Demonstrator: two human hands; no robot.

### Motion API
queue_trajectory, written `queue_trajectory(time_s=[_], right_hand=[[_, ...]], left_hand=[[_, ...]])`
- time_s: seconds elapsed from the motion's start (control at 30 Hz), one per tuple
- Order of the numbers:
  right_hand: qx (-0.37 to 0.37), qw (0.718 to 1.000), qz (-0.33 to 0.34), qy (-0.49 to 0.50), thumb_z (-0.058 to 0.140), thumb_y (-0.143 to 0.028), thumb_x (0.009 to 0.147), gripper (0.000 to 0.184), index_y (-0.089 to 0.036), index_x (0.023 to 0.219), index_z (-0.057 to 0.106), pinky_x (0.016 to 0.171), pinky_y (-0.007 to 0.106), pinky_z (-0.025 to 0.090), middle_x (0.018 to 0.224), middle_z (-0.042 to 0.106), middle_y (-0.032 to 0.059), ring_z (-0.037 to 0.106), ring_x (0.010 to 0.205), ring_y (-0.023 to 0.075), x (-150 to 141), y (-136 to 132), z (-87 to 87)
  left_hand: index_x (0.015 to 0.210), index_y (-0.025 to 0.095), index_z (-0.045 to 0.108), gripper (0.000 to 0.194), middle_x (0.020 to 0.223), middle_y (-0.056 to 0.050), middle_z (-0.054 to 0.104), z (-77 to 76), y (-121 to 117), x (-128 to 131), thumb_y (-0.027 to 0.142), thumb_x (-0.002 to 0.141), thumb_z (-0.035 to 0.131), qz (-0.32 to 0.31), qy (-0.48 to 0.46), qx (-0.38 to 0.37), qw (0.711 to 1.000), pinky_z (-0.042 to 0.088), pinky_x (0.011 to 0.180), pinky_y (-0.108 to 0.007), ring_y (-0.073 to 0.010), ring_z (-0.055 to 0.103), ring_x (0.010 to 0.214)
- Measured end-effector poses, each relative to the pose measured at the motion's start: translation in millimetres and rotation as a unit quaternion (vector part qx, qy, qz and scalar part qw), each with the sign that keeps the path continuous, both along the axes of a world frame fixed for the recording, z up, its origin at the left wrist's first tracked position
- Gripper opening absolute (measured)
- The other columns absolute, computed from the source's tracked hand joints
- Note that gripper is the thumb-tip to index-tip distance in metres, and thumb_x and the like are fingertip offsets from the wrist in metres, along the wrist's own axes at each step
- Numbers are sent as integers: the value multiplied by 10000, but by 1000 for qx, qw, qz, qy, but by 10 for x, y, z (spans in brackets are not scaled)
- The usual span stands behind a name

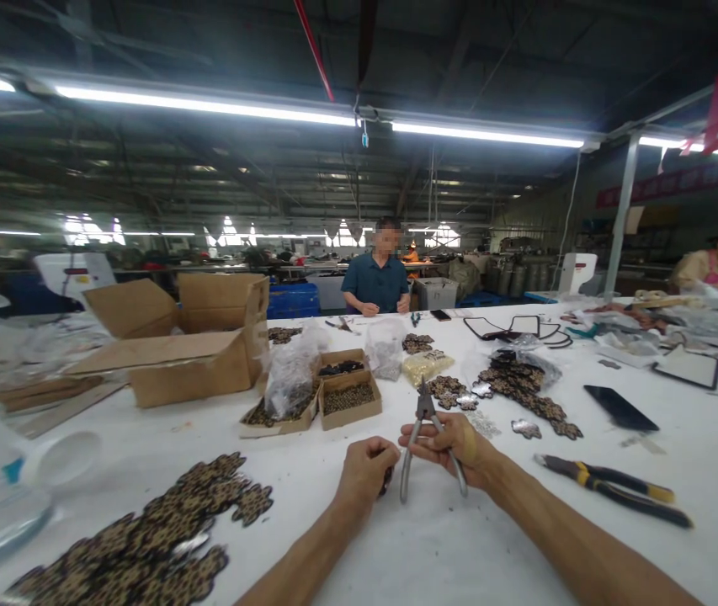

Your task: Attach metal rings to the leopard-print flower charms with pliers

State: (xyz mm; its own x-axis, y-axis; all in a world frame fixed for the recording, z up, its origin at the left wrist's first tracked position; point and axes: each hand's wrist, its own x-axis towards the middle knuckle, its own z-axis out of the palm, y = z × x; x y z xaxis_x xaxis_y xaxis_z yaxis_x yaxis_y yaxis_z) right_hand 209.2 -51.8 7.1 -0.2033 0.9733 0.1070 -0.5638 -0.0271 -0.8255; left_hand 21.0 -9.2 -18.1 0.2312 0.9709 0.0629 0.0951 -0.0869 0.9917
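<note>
Near the middle of the table my left hand is closed, its fingers pinching a small dark patterned patch that is mostly hidden. Just to its right, my right hand grips a pair of grey-handled pliers. The pliers' narrow jaws point up and away, and their handles are spread apart. A pile of brown-and-black scalloped patches lies to the left of my arms, and another pile lies beyond my right hand.
Small cardboard trays hold tiny brass-coloured pieces. A large open cardboard box stands at the left. Yellow-and-black cutters and a black phone lie at the right. A co-worker sits across the table.
</note>
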Motion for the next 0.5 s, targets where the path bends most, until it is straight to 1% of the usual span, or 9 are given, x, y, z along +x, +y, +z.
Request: queue_trajectory(time_s=[0.13, 0.23, 0.37, 0.5], right_hand=[[12, 1000, -10, 16, 692, -33, 603, 443, -150, 999, 532, 1046, 457, 465, 1093, 709, 148, 692, 1056, 274, -11, -20, 33], [11, 1000, -12, 2, 696, -43, 613, 468, -171, 1025, 515, 1056, 466, 452, 1073, 719, 127, 697, 1049, 268, 13, -37, 76], [8, 1000, 17, -18, 704, -50, 613, 496, -158, 1069, 539, 1066, 508, 428, 1078, 719, 140, 693, 1054, 294, 21, -116, 142], [-12, 997, 68, -33, 693, -51, 605, 552, -146, 1131, 557, 1056, 477, 438, 1124, 703, 179, 683, 1074, 301, -52, -260, 188]], left_hand=[[680, 148, 624, 236, 439, 29, 510, 10, 58, -27, 380, 671, 665, 3, 9, -5, 1000, 260, 388, -210, -89, 406, 364], [688, 144, 638, 255, 423, 30, 502, 31, 137, -75, 396, 673, 673, 9, 25, 3, 1000, 254, 380, -215, -90, 386, 352], [698, 145, 647, 239, 458, 30, 512, 116, 201, -191, 383, 701, 662, 20, 38, 70, 997, 273, 410, -210, -84, 395, 393], [686, 138, 648, 200, 503, 14, 535, 222, 194, -319, 331, 727, 621, 41, 55, 133, 989, 309, 459, -214, -90, 437, 452]])
